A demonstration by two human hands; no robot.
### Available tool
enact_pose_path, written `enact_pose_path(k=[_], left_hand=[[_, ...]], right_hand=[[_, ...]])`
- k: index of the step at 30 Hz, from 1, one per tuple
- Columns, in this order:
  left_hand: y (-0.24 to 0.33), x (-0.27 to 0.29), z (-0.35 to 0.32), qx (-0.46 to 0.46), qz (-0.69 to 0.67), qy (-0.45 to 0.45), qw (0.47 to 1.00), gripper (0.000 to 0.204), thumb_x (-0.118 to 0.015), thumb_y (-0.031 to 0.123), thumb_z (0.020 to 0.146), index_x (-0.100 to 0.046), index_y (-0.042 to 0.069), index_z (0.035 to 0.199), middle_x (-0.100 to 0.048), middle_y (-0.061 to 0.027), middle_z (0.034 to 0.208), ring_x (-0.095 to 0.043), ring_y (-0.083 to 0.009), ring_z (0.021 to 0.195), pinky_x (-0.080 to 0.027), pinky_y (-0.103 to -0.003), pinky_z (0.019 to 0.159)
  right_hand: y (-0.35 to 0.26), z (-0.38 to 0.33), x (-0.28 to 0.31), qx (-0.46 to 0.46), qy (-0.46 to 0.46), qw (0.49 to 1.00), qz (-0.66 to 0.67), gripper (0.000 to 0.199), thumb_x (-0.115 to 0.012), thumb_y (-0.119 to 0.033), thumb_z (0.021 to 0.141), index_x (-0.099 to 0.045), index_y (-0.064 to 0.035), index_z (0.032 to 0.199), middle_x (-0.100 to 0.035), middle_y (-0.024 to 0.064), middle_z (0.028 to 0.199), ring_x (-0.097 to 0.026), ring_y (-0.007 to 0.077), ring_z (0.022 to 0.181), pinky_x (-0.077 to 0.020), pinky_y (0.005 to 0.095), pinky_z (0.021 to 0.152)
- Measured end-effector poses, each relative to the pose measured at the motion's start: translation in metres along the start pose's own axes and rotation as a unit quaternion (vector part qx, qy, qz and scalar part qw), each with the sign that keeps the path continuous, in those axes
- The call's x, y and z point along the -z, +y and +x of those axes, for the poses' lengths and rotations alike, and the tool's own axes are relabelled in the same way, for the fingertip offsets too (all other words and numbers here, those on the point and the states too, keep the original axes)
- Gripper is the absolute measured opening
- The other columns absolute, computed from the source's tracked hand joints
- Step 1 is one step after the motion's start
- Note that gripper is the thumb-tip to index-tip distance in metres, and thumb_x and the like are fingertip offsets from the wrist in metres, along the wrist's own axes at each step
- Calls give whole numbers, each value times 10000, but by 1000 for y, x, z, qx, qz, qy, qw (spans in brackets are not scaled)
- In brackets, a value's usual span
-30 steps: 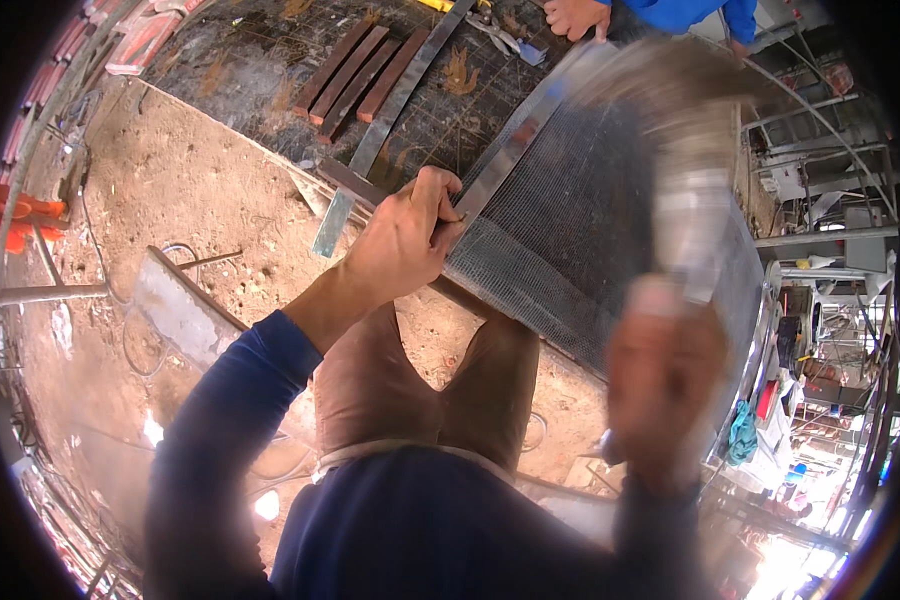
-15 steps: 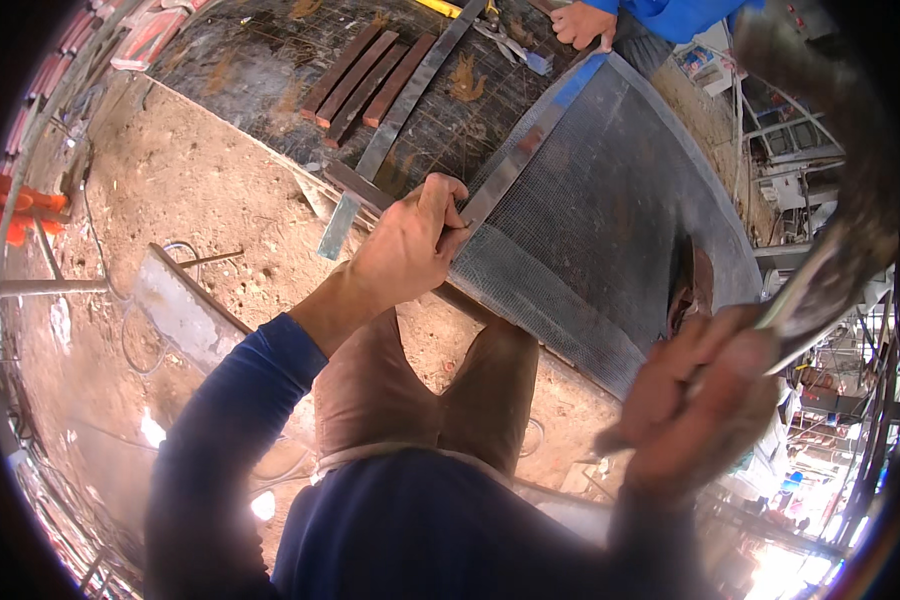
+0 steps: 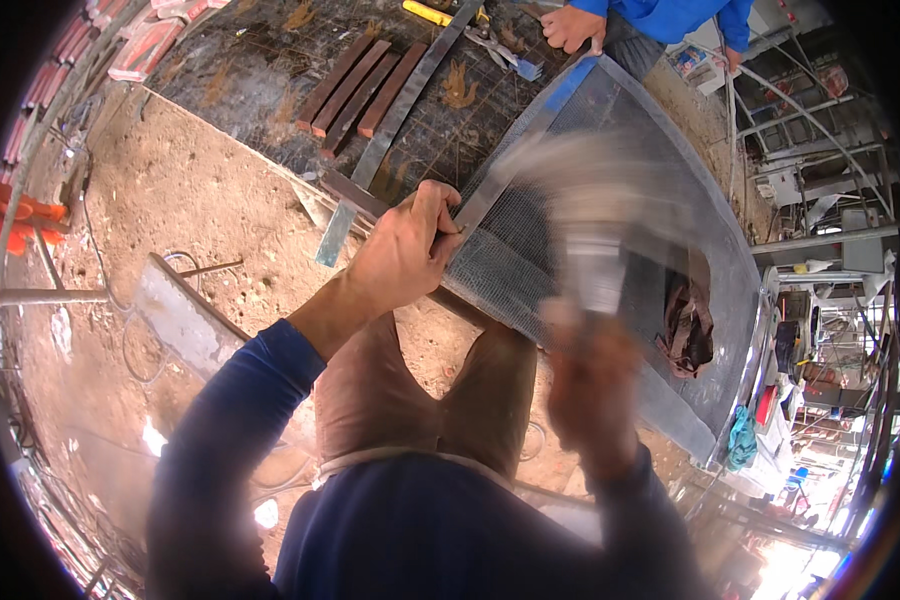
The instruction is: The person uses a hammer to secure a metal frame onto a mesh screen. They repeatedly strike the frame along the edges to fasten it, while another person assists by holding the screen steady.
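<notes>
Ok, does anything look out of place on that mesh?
Yes: a crumpled brown item at the right-hand part of the grey mesh. Its bunched shape looks odd against the flatter sheet; I can't tell whether it lies on top or shows through a gap.

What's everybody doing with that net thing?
A person works over grey mesh with both hands. The left hand is at the near end of a flat strip along the mesh's edge. The right hand has a tool, too blurred to name, in its grip. A co-worker's hand is at the strip's far end. Brown bars lie alongside.
</notes>
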State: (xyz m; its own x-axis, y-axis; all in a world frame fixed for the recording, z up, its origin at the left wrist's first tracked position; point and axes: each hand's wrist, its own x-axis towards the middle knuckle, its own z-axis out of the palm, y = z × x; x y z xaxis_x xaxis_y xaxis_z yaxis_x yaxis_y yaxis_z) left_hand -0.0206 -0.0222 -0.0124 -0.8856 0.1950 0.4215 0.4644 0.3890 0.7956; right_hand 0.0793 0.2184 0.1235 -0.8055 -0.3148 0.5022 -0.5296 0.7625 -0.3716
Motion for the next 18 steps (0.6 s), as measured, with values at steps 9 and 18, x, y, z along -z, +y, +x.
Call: enact_pose_path(k=[9,18], left_hand=[[-3,3,-3,7,-21,3,1000,468,-802,-65,914,-516,-22,1282,-745,-184,898,-791,-408,869,-637,-447,803],[18,19,2,15,14,-44,999,705,-883,49,879,-530,-32,1483,-761,-207,1109,-754,-379,988,-614,-442,855]], right_hand=[[-49,41,39,-181,52,967,171,381,-519,-375,1212,-541,-92,959,-481,-25,604,-427,64,452,-283,276,400],[-20,-24,-5,-309,-21,911,274,359,-534,-312,1212,-555,-55,963,-421,-59,542,-401,49,418,-275,283,388]])
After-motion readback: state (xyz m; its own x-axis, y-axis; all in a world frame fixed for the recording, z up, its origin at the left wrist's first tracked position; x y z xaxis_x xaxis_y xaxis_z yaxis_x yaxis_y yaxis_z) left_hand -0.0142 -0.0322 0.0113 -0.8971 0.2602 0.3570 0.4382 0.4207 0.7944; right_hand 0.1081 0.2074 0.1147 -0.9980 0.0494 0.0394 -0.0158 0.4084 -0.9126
